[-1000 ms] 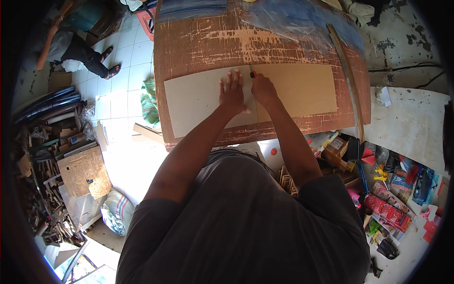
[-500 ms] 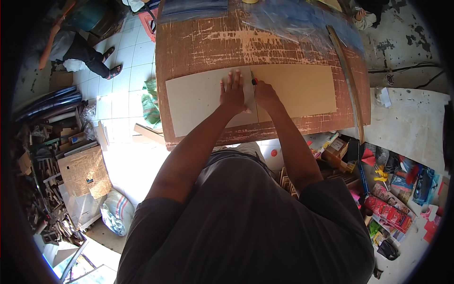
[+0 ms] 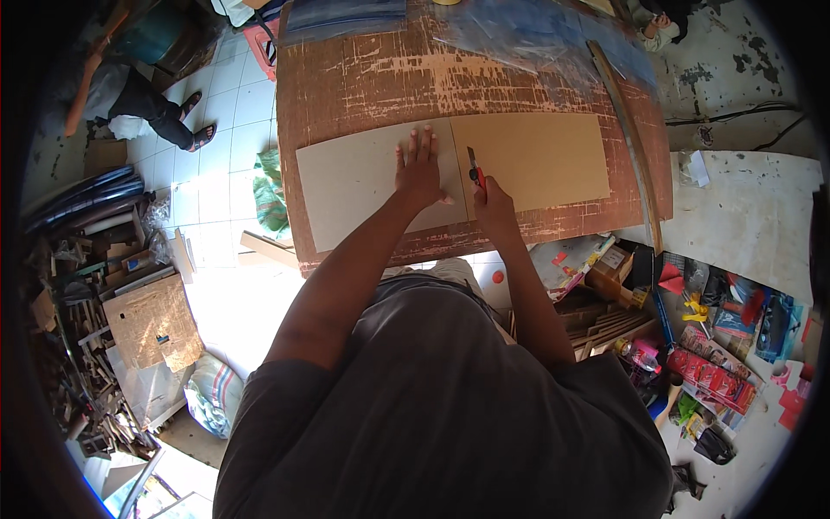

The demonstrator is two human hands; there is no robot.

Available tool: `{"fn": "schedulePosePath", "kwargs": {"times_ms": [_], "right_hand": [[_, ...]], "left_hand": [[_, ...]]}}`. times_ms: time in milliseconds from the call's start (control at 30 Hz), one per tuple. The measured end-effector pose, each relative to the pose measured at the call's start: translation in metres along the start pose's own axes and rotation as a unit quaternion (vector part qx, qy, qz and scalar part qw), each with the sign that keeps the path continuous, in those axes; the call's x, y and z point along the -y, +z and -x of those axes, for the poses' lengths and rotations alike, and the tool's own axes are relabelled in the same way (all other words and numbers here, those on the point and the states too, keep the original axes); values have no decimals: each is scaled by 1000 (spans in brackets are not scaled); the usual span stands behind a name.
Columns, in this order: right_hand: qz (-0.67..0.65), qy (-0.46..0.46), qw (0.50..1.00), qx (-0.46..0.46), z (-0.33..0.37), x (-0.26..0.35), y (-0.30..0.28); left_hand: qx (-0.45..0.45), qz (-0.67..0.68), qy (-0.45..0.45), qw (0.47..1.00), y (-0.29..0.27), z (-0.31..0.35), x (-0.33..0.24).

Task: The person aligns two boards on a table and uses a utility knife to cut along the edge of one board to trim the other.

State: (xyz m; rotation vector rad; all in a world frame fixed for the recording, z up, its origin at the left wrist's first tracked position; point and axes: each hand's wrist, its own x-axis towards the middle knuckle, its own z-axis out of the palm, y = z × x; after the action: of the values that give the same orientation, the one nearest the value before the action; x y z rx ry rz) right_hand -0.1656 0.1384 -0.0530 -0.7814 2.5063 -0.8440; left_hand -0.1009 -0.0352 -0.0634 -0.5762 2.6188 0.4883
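Observation:
My left hand [image 3: 419, 173] lies flat with fingers spread on a grey board [image 3: 346, 182], near its right edge. In my right hand [image 3: 494, 208] is a red and black utility knife [image 3: 477, 176], its blade pointing away from me. The knife is over the left part of a tan board [image 3: 545, 160], close to the straight line where the grey and tan surfaces meet. I cannot tell whether the blade touches the board. Both surfaces rest on a worn brown table [image 3: 380, 91].
A long wooden strip [image 3: 627, 130] lies along the table's right side. Clear plastic sheeting [image 3: 536, 39] covers the far edge. Stacked scraps [image 3: 95, 294] stand at left, packages [image 3: 713, 376] at right. Another person's legs [image 3: 160, 108] show at far left.
My right hand has drawn the knife toward me and slightly right, off the line between the two surfaces. My left hand stays flat on the grey board.

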Motion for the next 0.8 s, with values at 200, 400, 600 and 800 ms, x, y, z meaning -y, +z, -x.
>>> {"fn": "schedulePosePath", "kwargs": {"times_ms": [200, 400, 600, 800], "right_hand": [[-197, 91, 976, -11, 2, -19, 31], [-155, 82, 984, -20, 1, -38, 41], [-133, 22, 991, -15, 2, -47, 43], [-150, 41, 988, -2, 3, -40, 44]], "left_hand": [[-37, 36, 28, 998, 4, 3, 10], [-250, 358, 40, 899, 9, 24, 64], [-415, 343, -159, 827, 31, 108, 157], [-383, 326, -182, 845, 78, 151, 195]]}}
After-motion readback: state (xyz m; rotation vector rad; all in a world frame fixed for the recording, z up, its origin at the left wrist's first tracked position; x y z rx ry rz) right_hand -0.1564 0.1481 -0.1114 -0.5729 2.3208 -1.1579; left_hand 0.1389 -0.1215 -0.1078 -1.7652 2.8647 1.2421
